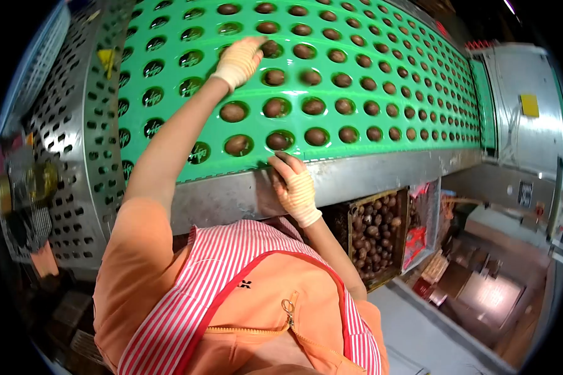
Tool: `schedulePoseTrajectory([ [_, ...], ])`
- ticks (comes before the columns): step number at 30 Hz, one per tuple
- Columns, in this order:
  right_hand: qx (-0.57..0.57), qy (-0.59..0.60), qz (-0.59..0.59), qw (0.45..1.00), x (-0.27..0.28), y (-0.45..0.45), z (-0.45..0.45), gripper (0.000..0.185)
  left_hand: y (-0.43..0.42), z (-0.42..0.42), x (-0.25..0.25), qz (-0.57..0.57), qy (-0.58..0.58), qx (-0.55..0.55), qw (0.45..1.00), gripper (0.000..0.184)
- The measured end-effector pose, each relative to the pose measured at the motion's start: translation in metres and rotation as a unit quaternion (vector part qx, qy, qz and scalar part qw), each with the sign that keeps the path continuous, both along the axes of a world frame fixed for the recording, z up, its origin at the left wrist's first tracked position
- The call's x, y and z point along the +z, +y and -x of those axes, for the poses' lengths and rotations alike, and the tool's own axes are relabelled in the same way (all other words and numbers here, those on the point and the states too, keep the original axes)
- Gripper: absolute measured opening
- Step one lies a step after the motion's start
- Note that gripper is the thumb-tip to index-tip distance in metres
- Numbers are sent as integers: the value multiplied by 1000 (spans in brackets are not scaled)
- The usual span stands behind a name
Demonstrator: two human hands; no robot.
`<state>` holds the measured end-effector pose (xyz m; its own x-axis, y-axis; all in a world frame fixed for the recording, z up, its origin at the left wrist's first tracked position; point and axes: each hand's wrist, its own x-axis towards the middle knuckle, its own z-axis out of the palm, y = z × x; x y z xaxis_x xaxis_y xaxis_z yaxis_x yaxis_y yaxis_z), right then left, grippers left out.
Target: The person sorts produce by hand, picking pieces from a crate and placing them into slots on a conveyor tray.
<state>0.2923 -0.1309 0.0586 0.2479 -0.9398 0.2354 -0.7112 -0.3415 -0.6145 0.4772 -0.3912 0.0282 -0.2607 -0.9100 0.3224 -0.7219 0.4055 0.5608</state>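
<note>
A green moulded belt carries rows of round cups, many of them holding a brown egg-shaped item. My left hand, in a cream-coloured glove with bare fingertips, reaches over the belt. Its fingers are stretched and a little apart, right beside one brown egg-shaped item; whether they touch it I cannot tell. At the belt's near edge is my right hand, gloved the same way. Its fingers are loosely bent and apart, just below another brown egg-shaped item, with nothing visible in them.
A metal rail borders the belt on my side. Below it stands a crate full of similar brown items, with a grey basket beside it. Cups on the left show dark bottoms. A perforated metal panel flanks the belt; a metal machine housing is at right.
</note>
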Motion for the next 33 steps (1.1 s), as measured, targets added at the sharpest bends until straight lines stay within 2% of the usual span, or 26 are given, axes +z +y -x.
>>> schedulePoseTrajectory([
  [2,-69,-6,-14,997,-4,26,28,34,-32,22,-25,58,-29,-13,998,37],
  [4,-169,6,-57,984,8,62,54,27,-53,36,-52,-14,-84,-84,993,37],
  [6,-240,32,-70,968,14,108,80,27,-44,58,-62,86,-149,-113,979,38],
  [7,-266,39,-62,961,7,134,92,27,-33,73,-53,35,-233,-87,968,46],
  [9,-329,45,-85,939,4,178,102,26,-40,72,-78,93,-200,-67,973,55],
  [10,-349,47,-77,933,-4,195,106,26,-58,66,-94,82,-249,-51,964,62],
  [12,-407,32,-71,910,-10,225,116,27,-61,65,-99,151,-301,-30,941,70],
  [14,-458,24,-46,887,-12,244,128,28,-86,56,-111,86,-362,-33,928,73],
  [15,-493,14,-55,868,-15,259,142,28,-83,62,-93,35,-391,-23,919,73],
  [16,-545,34,-61,835,-15,274,157,27,-75,79,-69,42,-321,-63,944,72],
  [17,-592,57,-16,804,-24,290,176,29,-58,100,-41,47,-250,-101,962,71],
  [19,-691,109,-200,686,-22,323,206,61,6,147,-3,63,-102,-172,978,68],
  [20,-706,31,-258,658,-22,336,219,77,52,179,14,79,-23,-207,975,66],
  [21,-711,-44,-294,637,-31,349,234,81,110,211,40,33,-2,-252,967,62],
  [22,-712,-119,-326,611,-42,357,246,84,155,233,33,-97,88,-301,945,61],
  [23,-700,-126,-338,616,-44,355,250,86,199,251,35,-202,110,-394,890,60],
  [24,-689,-131,-349,621,-44,350,254,87,252,273,58,-313,-21,-356,880,60],
  [25,-677,-137,-359,627,-45,346,257,88,280,289,47,-159,-19,-515,842,62],
  [26,-675,-146,-349,633,-51,345,258,82,303,305,27,-106,-38,-575,810,64],
  [28,-665,-158,-361,634,-51,344,260,73,345,337,21,-166,-209,-569,778,63],
  [30,-665,-143,-363,637,-46,344,259,66,368,368,17,-166,-368,-528,748,65],
  [33,-668,-146,-359,636,-45,344,259,65,383,389,-12,-159,-441,-495,732,68],
])
